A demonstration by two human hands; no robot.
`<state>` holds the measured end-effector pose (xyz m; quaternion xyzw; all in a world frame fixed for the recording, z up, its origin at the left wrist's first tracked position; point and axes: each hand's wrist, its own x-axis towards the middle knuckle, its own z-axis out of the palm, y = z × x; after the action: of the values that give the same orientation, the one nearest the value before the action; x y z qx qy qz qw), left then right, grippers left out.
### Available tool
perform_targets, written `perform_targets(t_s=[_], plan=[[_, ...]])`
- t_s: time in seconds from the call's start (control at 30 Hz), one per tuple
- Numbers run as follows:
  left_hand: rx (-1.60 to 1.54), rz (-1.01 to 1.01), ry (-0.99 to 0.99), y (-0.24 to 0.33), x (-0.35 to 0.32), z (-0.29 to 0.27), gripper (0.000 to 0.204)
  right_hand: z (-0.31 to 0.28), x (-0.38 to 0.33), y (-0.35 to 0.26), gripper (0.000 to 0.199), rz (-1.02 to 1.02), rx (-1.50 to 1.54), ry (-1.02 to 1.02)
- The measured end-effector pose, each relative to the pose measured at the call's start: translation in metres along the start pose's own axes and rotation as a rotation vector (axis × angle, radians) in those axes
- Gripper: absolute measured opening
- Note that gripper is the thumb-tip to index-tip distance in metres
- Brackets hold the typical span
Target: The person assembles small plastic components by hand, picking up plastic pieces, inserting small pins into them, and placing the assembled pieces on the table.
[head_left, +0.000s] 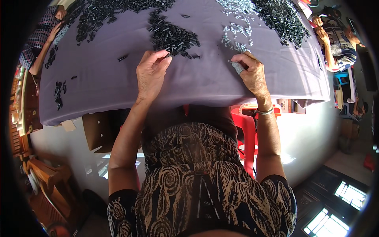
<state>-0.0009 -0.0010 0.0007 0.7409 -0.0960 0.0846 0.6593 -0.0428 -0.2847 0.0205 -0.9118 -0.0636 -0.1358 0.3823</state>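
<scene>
My left hand (151,77) is closed in a pinch just below a heap of small black tube-like parts (169,37). A dark bit shows between its thumb and fingertip, most likely one of these black parts. To the right, my right hand (253,75) is also closed, thumb against finger, with a grey wrap (238,67) around one digit. Whatever it may pinch is too small to make out. Its fingertips are at the lower edge of a scatter of small silvery pin-like pieces (239,35). Both hands hover low over the purple cloth (197,81).
More black parts lie in heaps at the far left (94,19) and far right (284,23), with a small cluster (59,94) near the left edge. Co-workers' hands reach in at both sides. A red plastic chair (248,134) stands below the table edge.
</scene>
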Motion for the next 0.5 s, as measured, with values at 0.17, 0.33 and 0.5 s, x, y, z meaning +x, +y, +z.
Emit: perform_targets(t_s=[0.17, 0.33, 0.5], plan=[[0.005, 0.015, 0.005, 0.0006, -0.0001, -0.0003, 0.017, 0.0013, -0.0032, 0.004, 0.028, 0.057, 0.163, 0.049], [-0.002, 0.023, 0.001, -0.0032, 0.0005, -0.0001, 0.017, -0.0014, -0.0049, 0.0008, 0.028, -0.009, 0.128, 0.024], [0.016, 0.021, 0.0, -0.0008, 0.0002, -0.0004, 0.016, -0.0004, -0.005, -0.0038, 0.025, -0.023, 0.082, 0.012]])
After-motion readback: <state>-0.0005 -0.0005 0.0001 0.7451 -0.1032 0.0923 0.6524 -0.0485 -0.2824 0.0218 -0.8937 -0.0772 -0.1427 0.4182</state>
